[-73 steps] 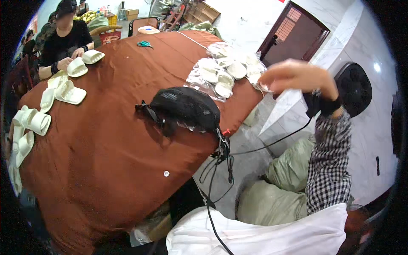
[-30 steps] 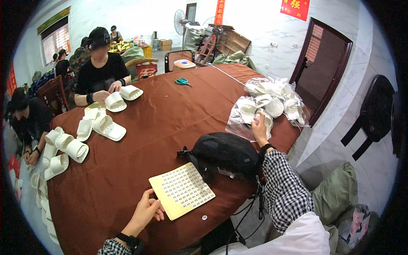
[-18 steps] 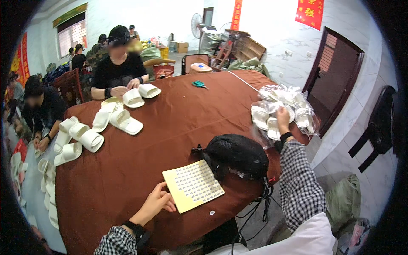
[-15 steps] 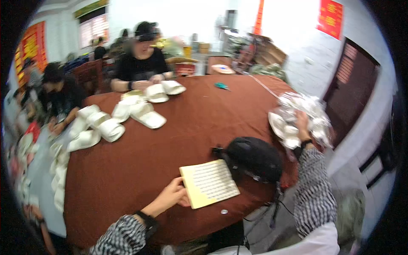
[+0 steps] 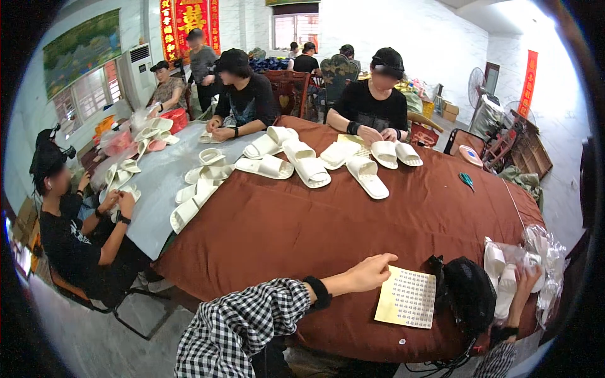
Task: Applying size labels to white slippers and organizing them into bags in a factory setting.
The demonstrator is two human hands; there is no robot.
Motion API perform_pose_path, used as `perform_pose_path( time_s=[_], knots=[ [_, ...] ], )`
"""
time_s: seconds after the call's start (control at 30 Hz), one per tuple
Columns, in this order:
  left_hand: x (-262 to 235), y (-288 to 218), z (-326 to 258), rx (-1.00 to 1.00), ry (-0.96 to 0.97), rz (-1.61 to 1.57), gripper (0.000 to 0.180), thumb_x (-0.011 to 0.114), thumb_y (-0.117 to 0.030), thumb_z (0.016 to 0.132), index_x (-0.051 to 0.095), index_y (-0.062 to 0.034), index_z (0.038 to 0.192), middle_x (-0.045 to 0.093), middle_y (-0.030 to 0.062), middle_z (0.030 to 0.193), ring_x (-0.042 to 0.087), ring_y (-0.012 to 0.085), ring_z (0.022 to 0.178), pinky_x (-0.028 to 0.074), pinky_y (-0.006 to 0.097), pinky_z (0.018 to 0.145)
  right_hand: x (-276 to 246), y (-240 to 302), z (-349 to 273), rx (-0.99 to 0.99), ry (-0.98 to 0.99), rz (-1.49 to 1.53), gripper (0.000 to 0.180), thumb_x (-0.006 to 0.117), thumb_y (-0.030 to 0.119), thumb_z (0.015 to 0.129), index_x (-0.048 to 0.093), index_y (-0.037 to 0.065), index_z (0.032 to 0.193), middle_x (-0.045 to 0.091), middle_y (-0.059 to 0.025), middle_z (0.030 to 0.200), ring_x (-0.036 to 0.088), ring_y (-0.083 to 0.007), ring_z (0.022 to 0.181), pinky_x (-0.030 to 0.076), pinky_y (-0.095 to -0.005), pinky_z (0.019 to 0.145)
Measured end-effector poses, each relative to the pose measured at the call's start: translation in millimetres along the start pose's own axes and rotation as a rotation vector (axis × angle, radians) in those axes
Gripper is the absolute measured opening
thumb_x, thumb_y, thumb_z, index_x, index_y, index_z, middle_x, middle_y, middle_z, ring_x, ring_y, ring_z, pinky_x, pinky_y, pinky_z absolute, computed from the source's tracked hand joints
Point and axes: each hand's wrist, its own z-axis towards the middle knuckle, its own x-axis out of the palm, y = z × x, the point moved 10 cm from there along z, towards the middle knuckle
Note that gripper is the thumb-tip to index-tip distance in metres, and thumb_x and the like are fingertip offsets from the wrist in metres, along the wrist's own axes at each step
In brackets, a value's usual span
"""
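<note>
In the pale-walled room, a brown-covered table carries white slippers along its far left side. At right, glossy plastic blurs the bagged slippers and the right hand's grip cannot be told, its fingers partly hidden. The left hand stretches rightward to the near sticker sheet's far left corner, whether pinching it unclear.
</note>
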Motion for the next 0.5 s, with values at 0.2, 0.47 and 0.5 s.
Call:
perform_pose_path(
  time_s=[0.2, 0.47, 0.5],
  knots=[
    [22, 1, -2, 0.016, 0.104, -0.006, 0.046, 0.047, -0.012, 0.096, 0.04, 0.0046, 0.138, 0.059, 0.0162, 0.104, 0.062, 0.0209, 0.083, 0.052, 0.035, 0.075, -8, -8, -62, 0.012, 0.094, -0.247, 0.026, 0.049, 0.001, 0.095, 0.047, 0.0, 0.122, 0.049, -0.0172, 0.137, 0.046, -0.0273, 0.129, 0.036, -0.036, 0.106],
    [20, 30, -8, 0.055, 0.061, 0.133, 0.037, 0.051, -0.013, 0.092, 0.053, 0.0051, 0.125, 0.059, 0.02, 0.11, 0.061, 0.0302, 0.099, 0.049, 0.039, 0.088, 13, 43, -98, -0.203, 0.3, -0.533, 0.02, 0.05, -0.002, 0.091, 0.053, -0.002, 0.112, 0.055, -0.0174, 0.133, 0.05, -0.0305, 0.127, 0.034, -0.0393, 0.109],
    [21, 34, -11, 0.074, 0.065, 0.177, 0.035, 0.052, -0.014, 0.092, 0.055, 0.0038, 0.122, 0.06, 0.0199, 0.111, 0.06, 0.0315, 0.103, 0.048, 0.04, 0.09, 22, 54, -105, -0.375, 0.366, -0.694, 0.023, 0.051, 0.002, 0.094, 0.054, -0.002, 0.115, 0.054, -0.019, 0.134, 0.05, -0.032, 0.126, 0.034, -0.0398, 0.109]
  ],
)
